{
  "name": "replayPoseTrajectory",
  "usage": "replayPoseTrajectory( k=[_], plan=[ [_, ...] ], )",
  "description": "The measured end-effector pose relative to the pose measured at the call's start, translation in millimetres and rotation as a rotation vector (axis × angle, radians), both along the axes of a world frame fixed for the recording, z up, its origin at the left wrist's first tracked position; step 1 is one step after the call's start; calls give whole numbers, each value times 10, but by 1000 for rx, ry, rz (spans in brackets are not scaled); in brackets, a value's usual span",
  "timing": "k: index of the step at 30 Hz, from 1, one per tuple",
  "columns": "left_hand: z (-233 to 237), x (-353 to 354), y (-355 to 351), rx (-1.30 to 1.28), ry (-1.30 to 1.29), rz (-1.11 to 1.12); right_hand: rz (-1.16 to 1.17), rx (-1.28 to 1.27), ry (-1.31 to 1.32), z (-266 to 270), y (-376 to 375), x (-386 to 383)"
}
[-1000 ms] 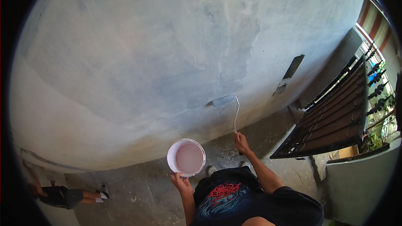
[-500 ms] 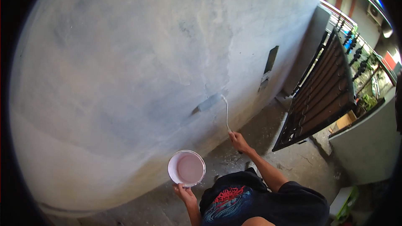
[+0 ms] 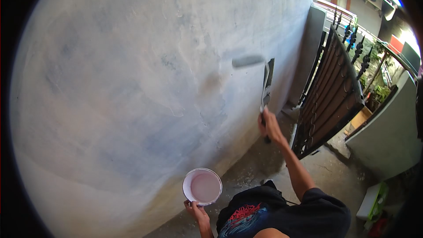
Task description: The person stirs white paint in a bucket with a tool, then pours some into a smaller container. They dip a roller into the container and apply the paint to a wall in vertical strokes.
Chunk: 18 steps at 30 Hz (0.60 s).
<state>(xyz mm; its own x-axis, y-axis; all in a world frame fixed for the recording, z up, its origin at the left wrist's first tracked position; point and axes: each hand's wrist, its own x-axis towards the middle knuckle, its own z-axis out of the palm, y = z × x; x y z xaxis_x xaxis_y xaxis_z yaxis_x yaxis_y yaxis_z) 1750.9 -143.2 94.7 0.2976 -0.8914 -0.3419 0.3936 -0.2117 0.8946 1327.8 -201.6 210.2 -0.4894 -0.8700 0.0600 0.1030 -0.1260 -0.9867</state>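
My right hand [image 3: 272,128] is wrapped round the dark handle of a paint roller [image 3: 248,61], arm stretched forward. The roller's grey sleeve is slightly blurred and overlaps the pale, patchy wall [image 3: 145,83] just left of a dark rectangular recess [image 3: 270,72]. Low and near my body, my left hand [image 3: 197,212] grips the rim of a white bucket [image 3: 202,186], thumb at the edge. Pinkish-looking paint shows inside the bucket. A soft shadow falls on the wall left of the roller.
A dark metal gate [image 3: 328,92] with spiked top stands ajar on the right, beside a low pale wall [image 3: 387,114]. The concrete floor [image 3: 246,174] has white splatters. A white and green container [image 3: 372,200] lies at lower right.
The roller in my right hand has moved up and to the right, from low on the wall to beside the recess. My view has shifted slightly; the bucket stays in my left hand.
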Motion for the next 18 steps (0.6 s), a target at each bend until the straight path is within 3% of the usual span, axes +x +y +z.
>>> replayPoseTrajectory(
  k=[5,8,13,18],
  plan=[
    [115,-553,108,-37,-104,30,140,-223,82,1349,-551,-628],
    [-143,-800,143,-101,-18,83,278,-263,62,1781,-853,-784],
    [35,-1399,297,-93,130,205,228,-319,231,1472,-1230,-850],
    [181,-1837,545,-30,136,337,254,-164,310,234,-1089,-822]
  ],
)
